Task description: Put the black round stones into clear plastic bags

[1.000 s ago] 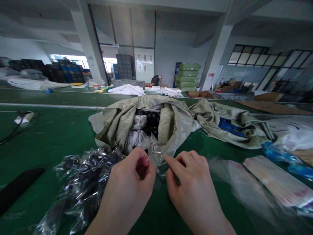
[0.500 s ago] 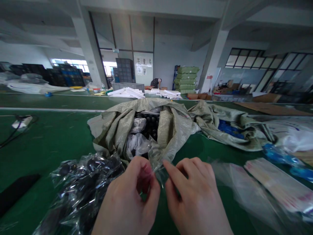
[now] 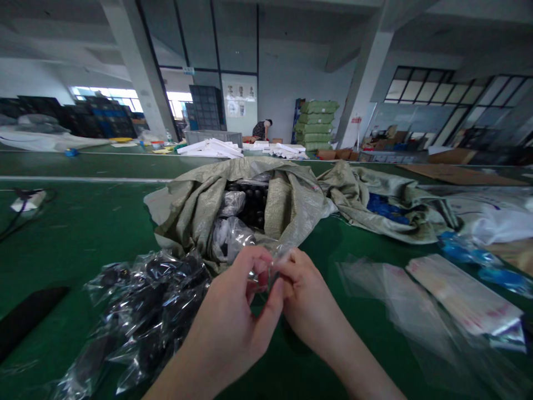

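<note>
My left hand (image 3: 233,314) and my right hand (image 3: 310,294) meet just in front of the open woven sack (image 3: 287,205). Pinched between the fingers of both is a clear plastic bag (image 3: 271,270), thin and partly hidden by the fingers. Whether anything is inside it I cannot tell. The sack holds round black pieces (image 3: 253,204), some of them in clear wrapping. Left of my hands lies a heap of black pieces in clear bags (image 3: 154,300). Flat clear bags (image 3: 462,294) are stacked and spread on the right of the green table (image 3: 91,222).
Another woven sack (image 3: 350,200) with blue pieces (image 3: 387,208) lies at the right. Blue wrapped pieces (image 3: 470,250) rest near it. A black strip (image 3: 31,314) and a white power strip (image 3: 28,201) are at the left. A person (image 3: 261,129) bends over far behind.
My right hand has come in against my left, its fingers now closed on the clear bag. The view has tipped slightly downward, so the background sits higher.
</note>
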The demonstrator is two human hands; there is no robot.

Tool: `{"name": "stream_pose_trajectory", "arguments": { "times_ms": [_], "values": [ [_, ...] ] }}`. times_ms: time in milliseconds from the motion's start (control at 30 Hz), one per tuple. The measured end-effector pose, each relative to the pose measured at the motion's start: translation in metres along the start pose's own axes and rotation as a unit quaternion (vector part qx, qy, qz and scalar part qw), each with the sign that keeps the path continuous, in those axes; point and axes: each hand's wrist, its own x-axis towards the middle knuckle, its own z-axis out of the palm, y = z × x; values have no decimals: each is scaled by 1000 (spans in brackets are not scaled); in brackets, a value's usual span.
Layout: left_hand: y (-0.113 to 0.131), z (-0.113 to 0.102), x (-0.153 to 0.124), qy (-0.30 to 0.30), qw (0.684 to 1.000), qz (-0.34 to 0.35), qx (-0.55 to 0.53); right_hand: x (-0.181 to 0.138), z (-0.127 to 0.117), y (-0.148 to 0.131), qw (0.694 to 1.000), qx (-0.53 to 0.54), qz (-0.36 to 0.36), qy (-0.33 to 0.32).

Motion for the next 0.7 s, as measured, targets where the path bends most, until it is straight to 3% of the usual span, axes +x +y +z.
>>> {"name": "stream_pose_trajectory", "arguments": {
  "times_ms": [100,267,433,700],
  "values": [
    [-13,-11,10,-43,999,18,22,7,-1,10,988,147,39,-23],
    [-36,-23,24,-51,983,111,134,13,-5,20,964,260,41,-44],
    [-47,-21,26,-81,973,145,159,14,-12,19,958,276,20,-71],
    [-56,-20,29,-80,975,120,170,15,-19,26,937,334,17,-98]
  ]
}}
